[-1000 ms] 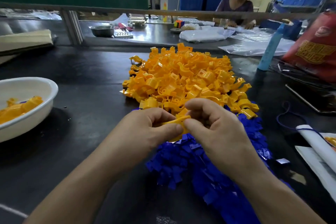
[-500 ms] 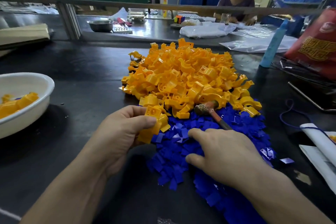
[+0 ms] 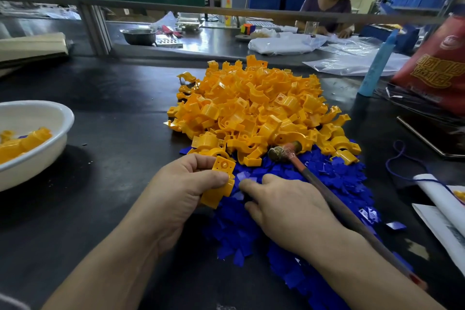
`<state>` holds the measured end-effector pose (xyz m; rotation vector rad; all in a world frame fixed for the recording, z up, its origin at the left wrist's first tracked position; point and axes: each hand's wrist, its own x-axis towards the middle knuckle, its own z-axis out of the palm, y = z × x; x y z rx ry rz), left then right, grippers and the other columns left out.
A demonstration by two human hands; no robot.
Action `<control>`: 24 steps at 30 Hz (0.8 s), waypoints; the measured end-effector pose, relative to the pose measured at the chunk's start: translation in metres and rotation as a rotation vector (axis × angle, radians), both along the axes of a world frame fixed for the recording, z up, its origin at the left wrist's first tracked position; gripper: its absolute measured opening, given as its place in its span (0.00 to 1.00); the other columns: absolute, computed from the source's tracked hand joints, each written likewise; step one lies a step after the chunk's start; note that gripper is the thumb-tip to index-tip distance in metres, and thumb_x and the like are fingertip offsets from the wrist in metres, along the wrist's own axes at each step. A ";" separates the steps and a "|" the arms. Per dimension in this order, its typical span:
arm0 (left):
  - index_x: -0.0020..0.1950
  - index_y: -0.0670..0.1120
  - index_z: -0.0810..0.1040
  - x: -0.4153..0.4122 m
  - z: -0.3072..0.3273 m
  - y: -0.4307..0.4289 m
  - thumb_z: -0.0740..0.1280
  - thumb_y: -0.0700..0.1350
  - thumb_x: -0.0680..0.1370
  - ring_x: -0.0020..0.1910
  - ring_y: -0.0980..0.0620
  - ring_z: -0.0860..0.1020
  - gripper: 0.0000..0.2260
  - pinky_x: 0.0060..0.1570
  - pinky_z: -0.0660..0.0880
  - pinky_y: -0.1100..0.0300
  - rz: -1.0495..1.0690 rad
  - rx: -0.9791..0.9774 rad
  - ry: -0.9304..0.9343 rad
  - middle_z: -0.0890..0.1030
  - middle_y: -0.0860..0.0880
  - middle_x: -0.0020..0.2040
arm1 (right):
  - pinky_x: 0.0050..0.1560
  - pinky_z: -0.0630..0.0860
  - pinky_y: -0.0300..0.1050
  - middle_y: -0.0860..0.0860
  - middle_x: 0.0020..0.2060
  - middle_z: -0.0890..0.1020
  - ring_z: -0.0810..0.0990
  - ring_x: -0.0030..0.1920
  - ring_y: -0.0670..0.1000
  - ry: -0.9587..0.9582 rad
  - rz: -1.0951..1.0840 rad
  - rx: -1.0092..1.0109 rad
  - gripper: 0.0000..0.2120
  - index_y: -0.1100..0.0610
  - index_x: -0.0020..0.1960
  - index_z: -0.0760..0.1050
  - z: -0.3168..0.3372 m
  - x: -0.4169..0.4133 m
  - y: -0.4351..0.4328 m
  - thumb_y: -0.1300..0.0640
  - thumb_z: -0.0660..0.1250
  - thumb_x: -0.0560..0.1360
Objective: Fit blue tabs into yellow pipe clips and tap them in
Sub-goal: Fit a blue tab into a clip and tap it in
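Observation:
A big heap of yellow pipe clips [image 3: 254, 108] lies mid-table, with a pile of blue tabs [image 3: 327, 178] spread just in front of it. My left hand [image 3: 176, 194] grips one yellow clip [image 3: 220, 184] between thumb and fingers, its holed face up, at the left edge of the blue pile. My right hand [image 3: 289, 211] lies palm down on the blue tabs, index finger and thumb stretched toward the held clip; whether a tab is between them is hidden. A small hammer [image 3: 314, 184] lies on the blue pile, head near the yellow heap.
A white bowl [image 3: 50, 138] holding a few yellow clips stands at the left. A red bag [image 3: 437, 68], a blue bottle [image 3: 377, 65] and papers [image 3: 442, 209] crowd the right side. A metal rail [image 3: 226, 11] crosses the back, and a person sits at the bench behind it.
Both hands held the clip together a second ago. My right hand let go, dropped onto the blue tabs and has slid left toward the clip. The left hand has lowered the clip.

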<state>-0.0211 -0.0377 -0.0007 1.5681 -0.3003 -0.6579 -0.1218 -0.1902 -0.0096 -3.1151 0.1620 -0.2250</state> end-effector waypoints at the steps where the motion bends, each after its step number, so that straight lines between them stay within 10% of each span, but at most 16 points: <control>1: 0.52 0.47 0.81 -0.001 0.000 0.000 0.75 0.45 0.63 0.40 0.48 0.84 0.18 0.39 0.80 0.50 -0.001 0.003 -0.007 0.86 0.44 0.44 | 0.33 0.72 0.46 0.48 0.47 0.76 0.77 0.40 0.53 0.010 0.012 -0.029 0.13 0.42 0.64 0.66 -0.002 0.002 0.001 0.47 0.55 0.80; 10: 0.52 0.48 0.82 0.000 -0.004 -0.002 0.75 0.50 0.59 0.45 0.45 0.82 0.23 0.46 0.80 0.47 -0.017 0.026 -0.031 0.85 0.44 0.48 | 0.44 0.76 0.48 0.44 0.44 0.77 0.77 0.43 0.47 -0.145 -0.072 0.116 0.11 0.46 0.52 0.69 -0.002 -0.005 -0.005 0.44 0.51 0.80; 24: 0.54 0.48 0.80 -0.002 -0.013 -0.007 0.76 0.53 0.54 0.42 0.49 0.85 0.29 0.40 0.78 0.56 -0.028 -0.041 -0.028 0.86 0.47 0.46 | 0.30 0.77 0.36 0.47 0.31 0.82 0.81 0.31 0.43 -0.287 -0.226 0.901 0.06 0.44 0.47 0.75 0.012 -0.011 -0.009 0.55 0.63 0.78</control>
